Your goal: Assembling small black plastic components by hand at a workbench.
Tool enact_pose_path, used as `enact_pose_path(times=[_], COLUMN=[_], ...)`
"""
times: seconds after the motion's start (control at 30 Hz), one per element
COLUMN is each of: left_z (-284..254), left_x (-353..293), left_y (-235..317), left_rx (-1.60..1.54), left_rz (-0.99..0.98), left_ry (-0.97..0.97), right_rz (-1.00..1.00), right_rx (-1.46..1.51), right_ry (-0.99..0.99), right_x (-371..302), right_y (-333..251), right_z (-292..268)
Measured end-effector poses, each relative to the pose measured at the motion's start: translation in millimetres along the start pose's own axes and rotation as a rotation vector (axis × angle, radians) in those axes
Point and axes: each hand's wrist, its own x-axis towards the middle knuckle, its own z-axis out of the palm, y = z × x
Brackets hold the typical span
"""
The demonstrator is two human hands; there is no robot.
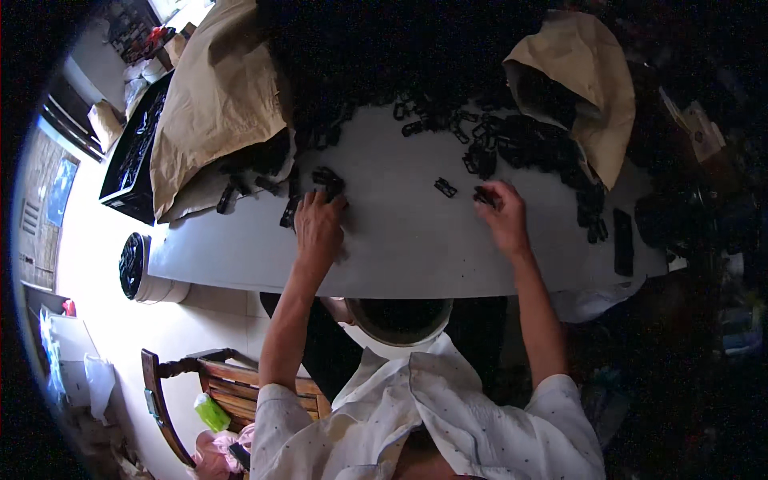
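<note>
Curled fingers of my left hand (318,234) press onto small black plastic pieces (326,178) at the left of the grey tabletop (392,240); the grip itself is partly hidden. My right hand (506,218) pinches a small black plastic piece (483,197) between thumb and fingers, just over the table. A single loose black piece (446,188), frame-like with openings, lies on the table to the left of that hand. Beyond it spreads a dark heap of similar pieces (520,140), its far part lost in shadow.
Two brown paper bags, one at left (220,120) and one at right (612,104), lie open toward me. A black crate (120,196) and a white bucket (152,284), both holding black pieces, stand left. Below the table edge is a round tub (404,342); a wooden chair (240,384) stands behind left.
</note>
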Motion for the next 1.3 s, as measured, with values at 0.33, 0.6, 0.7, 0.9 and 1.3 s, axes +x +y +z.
enact_pose_path(times=[0.33,0.6,0.7,0.9,1.3], left_z=[-3,-4,-11,5,11], left_x=[-2,-17,-26,-30,-45], left_y=[13,17,25,44,44], left_rx=[-0.128,-1.278,-1.489,-1.561,-1.377], left_rz=[-0.132,-0.505,-0.628,-0.674,-0.613], left_ry=[0.236,0.259,0.138,-0.005,-0.064], right_rz=[-0.1,-0.071,-0.084,-0.081,-0.541], right_rx=[-0.684,-0.862,-0.845,-0.616,-0.502], right_ry=[0.039,0.02,-0.025,-0.119,-0.303], right_x=[24,20,18,14,-30], right_y=[-2,-8,-15,-14,-73], right_z=[50,61,65,58,90])
